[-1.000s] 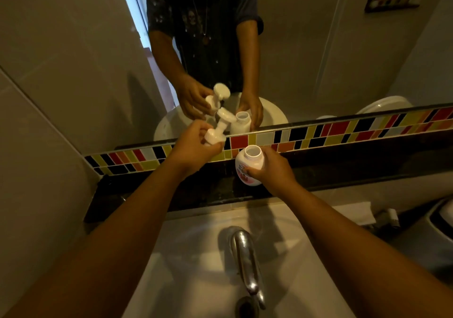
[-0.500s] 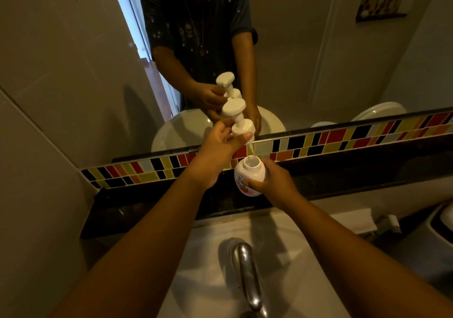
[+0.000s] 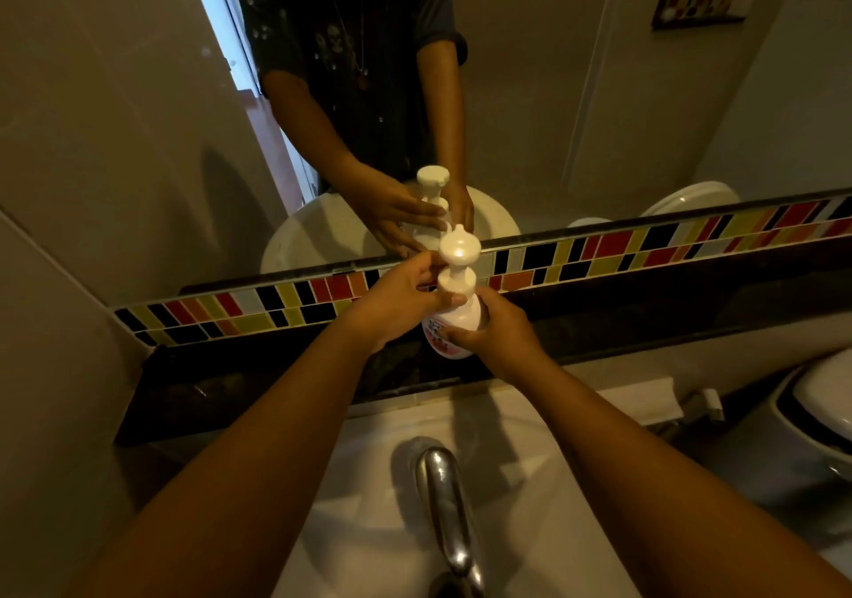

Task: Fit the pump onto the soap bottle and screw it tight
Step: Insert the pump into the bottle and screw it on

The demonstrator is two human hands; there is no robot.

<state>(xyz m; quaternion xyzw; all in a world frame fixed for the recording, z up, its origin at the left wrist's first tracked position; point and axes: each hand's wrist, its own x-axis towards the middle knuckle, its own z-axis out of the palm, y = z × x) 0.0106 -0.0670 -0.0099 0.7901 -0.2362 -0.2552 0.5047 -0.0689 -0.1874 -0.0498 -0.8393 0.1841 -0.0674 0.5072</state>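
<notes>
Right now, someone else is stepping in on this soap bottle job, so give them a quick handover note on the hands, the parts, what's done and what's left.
Left hand: gripping the pump at its collar.
Right hand: wrapped around the soap bottle, holding it upright above the dark ledge behind the sink.
Done: pump stands upright in the bottle's neck.
Cannot tell: whether the collar thread has caught or how tight it is; fingers hide the joint.
Left: turn the collar until tight, keeping the bottle steady.

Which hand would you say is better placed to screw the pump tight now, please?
Left. The left hand has its grip on the pump collar, while the right hand steadies the soap bottle.
</notes>
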